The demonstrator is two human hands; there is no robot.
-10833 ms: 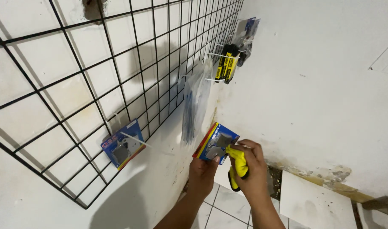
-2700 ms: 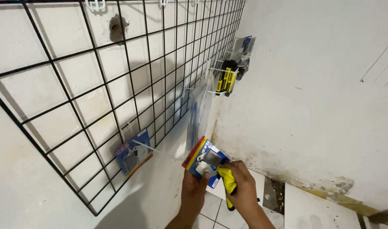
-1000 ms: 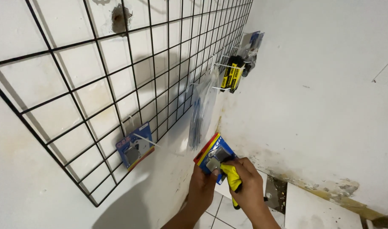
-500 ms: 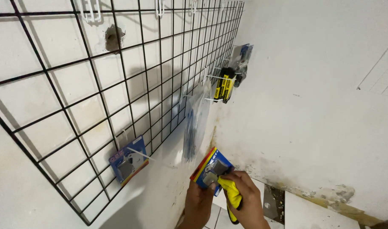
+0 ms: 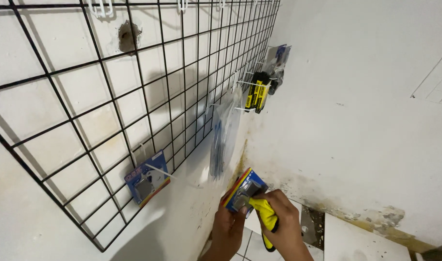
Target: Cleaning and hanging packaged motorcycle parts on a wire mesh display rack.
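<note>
Two hands meet low in the frame around a small stack of blue carded packs (image 5: pixel 243 189) with red and yellow edges. The stack sits near the bottom centre of the view, just in front of the wall corner and below the wire grid. The left hand (image 5: pixel 229 229) is closed on the stack from underneath, its fingers wrapped round the lower edge. The right hand (image 5: pixel 285 226) is clamped around a yellow-handled tool (image 5: pixel 267 219), whose grey metal head rests against the face of the top pack. The tool's handle runs down through the fist and shows again below it.

Up and to the left, a black wire grid panel (image 5: pixel 134 111) hangs on the white wall (image 5: pixel 366 96). A single blue carded pack (image 5: pixel 147 178) hangs from a white hook near the grid's lower edge, well apart from the hands. Further along the grid, clear plastic bags (image 5: pixel 224 135) hang down just above the stack. Beyond them, yellow and black tools (image 5: pixel 257 94) hang from white hooks, with another packaged item (image 5: pixel 278 55) near the corner. A rough hole (image 5: pixel 127 37) shows in the wall behind the grid. Pale floor tiles (image 5: pixel 361 241) lie below the stained base of the wall.
</note>
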